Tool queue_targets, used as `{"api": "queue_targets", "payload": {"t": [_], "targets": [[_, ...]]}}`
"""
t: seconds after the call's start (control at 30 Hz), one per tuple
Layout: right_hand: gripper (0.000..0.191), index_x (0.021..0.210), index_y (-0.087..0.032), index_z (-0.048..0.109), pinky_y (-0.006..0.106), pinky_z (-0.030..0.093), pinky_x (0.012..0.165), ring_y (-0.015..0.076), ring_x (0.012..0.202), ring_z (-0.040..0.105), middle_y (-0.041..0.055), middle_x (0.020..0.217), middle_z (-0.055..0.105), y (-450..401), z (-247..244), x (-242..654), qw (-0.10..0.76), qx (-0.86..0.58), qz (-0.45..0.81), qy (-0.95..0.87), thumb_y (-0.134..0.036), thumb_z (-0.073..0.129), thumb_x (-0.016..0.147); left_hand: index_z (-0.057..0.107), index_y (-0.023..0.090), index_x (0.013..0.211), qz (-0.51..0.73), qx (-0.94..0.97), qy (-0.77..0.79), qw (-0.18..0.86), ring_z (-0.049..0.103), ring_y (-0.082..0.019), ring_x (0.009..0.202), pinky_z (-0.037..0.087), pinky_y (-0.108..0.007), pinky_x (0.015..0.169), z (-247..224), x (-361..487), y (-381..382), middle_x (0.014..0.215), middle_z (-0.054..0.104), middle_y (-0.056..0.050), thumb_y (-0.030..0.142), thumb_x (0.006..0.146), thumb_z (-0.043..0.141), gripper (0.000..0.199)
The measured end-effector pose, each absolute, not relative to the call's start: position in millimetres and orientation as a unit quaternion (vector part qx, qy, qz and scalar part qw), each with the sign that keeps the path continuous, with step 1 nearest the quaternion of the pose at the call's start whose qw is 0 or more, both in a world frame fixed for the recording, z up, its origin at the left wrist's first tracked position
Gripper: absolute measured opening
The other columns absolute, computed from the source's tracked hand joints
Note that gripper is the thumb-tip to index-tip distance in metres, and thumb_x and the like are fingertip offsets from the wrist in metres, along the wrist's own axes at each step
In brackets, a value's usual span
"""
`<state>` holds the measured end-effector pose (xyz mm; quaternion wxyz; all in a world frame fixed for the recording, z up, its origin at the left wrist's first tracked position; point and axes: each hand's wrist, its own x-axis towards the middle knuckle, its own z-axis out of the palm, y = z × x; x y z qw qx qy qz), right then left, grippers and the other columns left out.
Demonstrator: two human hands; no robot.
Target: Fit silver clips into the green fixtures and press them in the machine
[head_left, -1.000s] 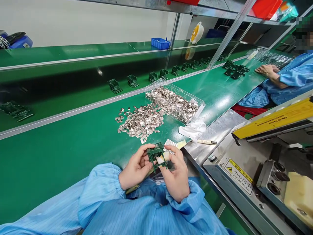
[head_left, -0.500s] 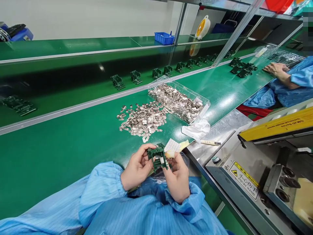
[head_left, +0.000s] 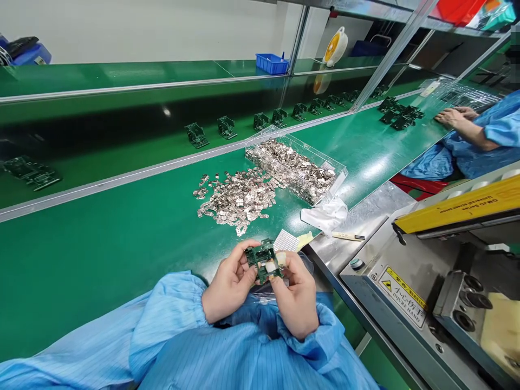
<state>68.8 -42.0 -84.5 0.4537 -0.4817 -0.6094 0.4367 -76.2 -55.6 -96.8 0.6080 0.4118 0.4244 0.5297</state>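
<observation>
A dark green plastic frame (head_left: pixel 263 259) with openings is held in front of my body, above the near edge of the bench. My left hand (head_left: pixel 229 284) grips its left side between thumb and fingers. On its right side, my right hand (head_left: pixel 296 292) holds it, with a pale covering on one fingertip. Something whitish shows inside the frame's opening. Beyond my hands lies a heap of small silvery metal pieces (head_left: pixel 239 199), beside a clear box (head_left: pixel 341 181) filled with similar pieces. A white gridded sheet (head_left: pixel 286 240) lies just past my right hand.
Green parts (head_left: pixel 226 127) stand in a row along the sunken channel behind. On the right are a white cloth (head_left: pixel 325 215), a marker (head_left: pixel 348 236) and a machine with a warning label (head_left: pixel 403 297). Another person's hands (head_left: pixel 457 116) rest near more green parts (head_left: pixel 400 114).
The green frame has tilted slightly in my hands, and my right fingers have shifted a little on its right side. The camera view has moved slightly.
</observation>
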Motion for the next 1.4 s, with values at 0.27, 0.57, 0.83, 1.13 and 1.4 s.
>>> {"api": "queue_targets", "payload": {"t": [0.27,0.57,0.83,1.13,1.4], "targets": [[0.006,0.076,-0.021,0.065,0.025,0.054,0.06,0.0189,0.081,0.062,0.0058,0.09,0.061,-43,-79,62,0.479,-0.501,0.431,-0.577,-0.017,0.061,0.078,0.046,0.02,0.127,0.509,0.446,0.438,0.592,0.06,-0.014,0.072,0.054,-0.023,0.067,-99,-79,-58,0.08,0.057,-0.002,0.038,0.091,0.059,0.042],[0.01,0.076,-0.022,0.072,0.026,0.054,0.062,0.0227,0.094,0.062,0.0083,0.103,0.064,-45,-82,61,0.491,-0.518,0.437,-0.548,-0.017,0.065,0.07,0.049,0.02,0.122,0.503,0.451,0.422,0.604,0.063,-0.014,0.075,0.057,-0.024,0.068,-97,-80,-57,0.086,0.061,-0.005,0.039,0.09,0.059,0.039],[0.005,0.074,-0.021,0.071,0.03,0.053,0.068,0.0253,0.1,0.061,0.0109,0.109,0.063,-46,-88,64,0.496,-0.523,0.429,-0.545,-0.018,0.069,0.07,0.052,0.019,0.119,0.484,0.458,0.441,0.602,0.061,-0.012,0.067,0.056,-0.021,0.063,-94,-82,-56,0.081,0.062,-0.003,0.039,0.088,0.063,0.038],[0.005,0.07,-0.02,0.065,0.037,0.047,0.088,0.0269,0.112,0.057,0.0111,0.118,0.06,-50,-91,63,0.525,-0.515,0.394,-0.551,-0.017,0.067,0.074,0.049,0.022,0.125,0.504,0.441,0.37,0.643,0.064,-0.014,0.076,0.057,-0.022,0.067,-96,-82,-55,0.097,0.065,-0.007,0.042,0.088,0.064,0.045],[0.005,0.076,-0.021,0.062,0.037,0.046,0.091,0.0259,0.112,0.057,0.0107,0.118,0.059,-52,-91,60,0.514,-0.523,0.366,-0.573,-0.018,0.066,0.077,0.05,0.023,0.122,0.515,0.455,0.368,0.625,0.066,-0.014,0.081,0.055,-0.021,0.072,-95,-81,-56,0.098,0.066,-0.005,0.032,0.089,0.064,0.036]]}}
